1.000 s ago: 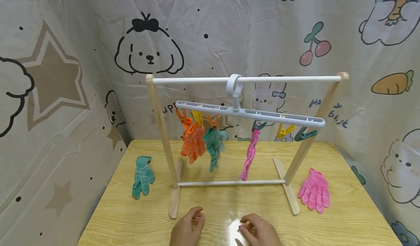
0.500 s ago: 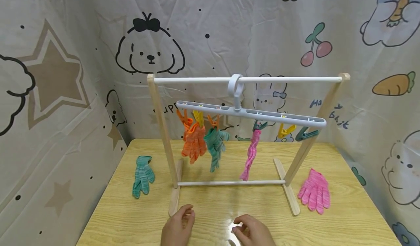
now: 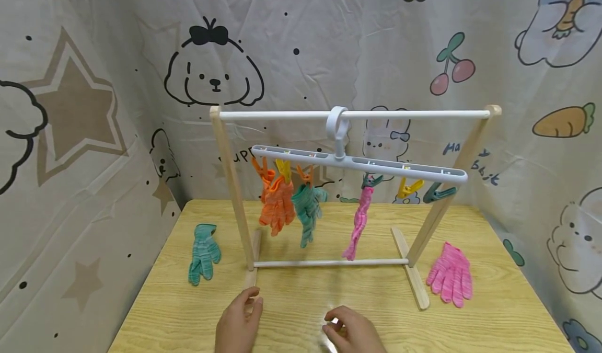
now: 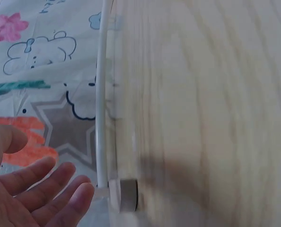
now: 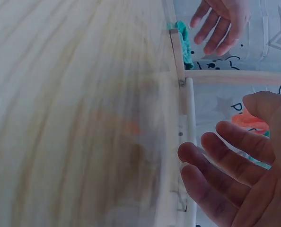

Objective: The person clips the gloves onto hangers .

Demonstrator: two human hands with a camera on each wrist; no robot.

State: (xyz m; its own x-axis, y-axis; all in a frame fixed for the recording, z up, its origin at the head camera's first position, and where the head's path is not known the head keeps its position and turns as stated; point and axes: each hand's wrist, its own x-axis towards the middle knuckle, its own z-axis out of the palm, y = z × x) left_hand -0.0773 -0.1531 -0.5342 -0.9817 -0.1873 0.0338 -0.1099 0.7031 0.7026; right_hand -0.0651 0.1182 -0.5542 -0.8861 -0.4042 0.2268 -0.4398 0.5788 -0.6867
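My left hand [image 3: 239, 320] hovers over the front of the table, overlapping the foot of the rack's left leg in the head view; its fingers are loosely bent and hold nothing, as the left wrist view also shows. Nearest to it lies a teal knitted glove [image 3: 204, 253], left of the rack. My right hand [image 3: 351, 330] is in front of the rack's middle, fingers relaxed and nothing between them. A pink knitted glove [image 3: 450, 274] lies flat right of the rack. From the grey clip hanger [image 3: 400, 168] hang orange gloves [image 3: 277, 206], a teal glove [image 3: 308, 217] and a twisted pink glove [image 3: 359, 222].
The wooden drying rack [image 3: 230, 185] stands mid-table, with a white top rod [image 3: 414, 114] and a low white crossbar [image 3: 329, 263]. A yellow clothespin [image 3: 409, 187] and a dark teal clothespin [image 3: 439, 192] hang bare at the hanger's right end. Printed curtain [image 3: 301, 70] surrounds the table.
Both hands have drifted left across the front of the table, the left one farther. The gloves, hanger and rack stay where they were.
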